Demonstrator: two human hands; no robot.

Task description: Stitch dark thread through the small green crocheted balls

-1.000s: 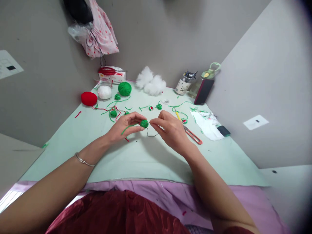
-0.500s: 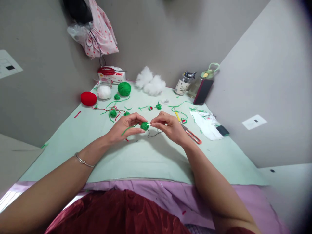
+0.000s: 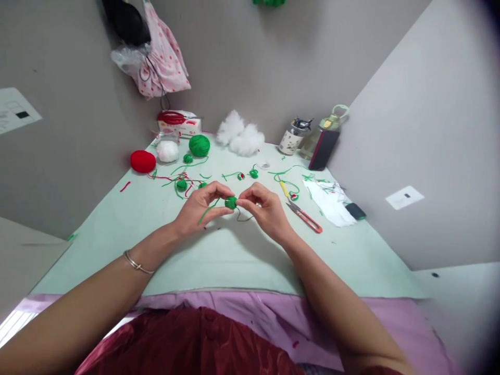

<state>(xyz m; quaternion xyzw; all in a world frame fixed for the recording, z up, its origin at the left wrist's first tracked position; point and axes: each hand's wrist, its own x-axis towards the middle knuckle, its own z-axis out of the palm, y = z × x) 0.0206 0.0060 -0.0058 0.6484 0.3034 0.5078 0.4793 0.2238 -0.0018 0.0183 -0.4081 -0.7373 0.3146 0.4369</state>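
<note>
Between the thumb and fingers of my left hand (image 3: 201, 207) is a small green crocheted ball (image 3: 230, 202). A green yarn tail hangs from it across that hand. My right hand (image 3: 262, 209) is closed in a pinch at the ball's right side, on a thin needle that its fingertips mostly cover. A short pale sliver of the needle seems to show against the ball. Below the pinch loops a dark thread (image 3: 244, 220). To the right of my right hand lie orange thread snips (image 3: 308, 219) and a yellow-handled crochet hook (image 3: 284, 188).
A red yarn ball (image 3: 142, 161), a green yarn ball (image 3: 199, 146) and white stuffing (image 3: 241, 134) stand at the back. Small green pieces and yarn scraps lie beyond my hands. Rightward are a white tissue (image 3: 328, 203), a pen cup (image 3: 291, 139), a phone (image 3: 324, 150) and a bottle (image 3: 331, 122).
My right hand has moved left, right up against the green ball. The needle that showed between the hand and the ball is now mostly hidden. My left hand has hardly moved.
</note>
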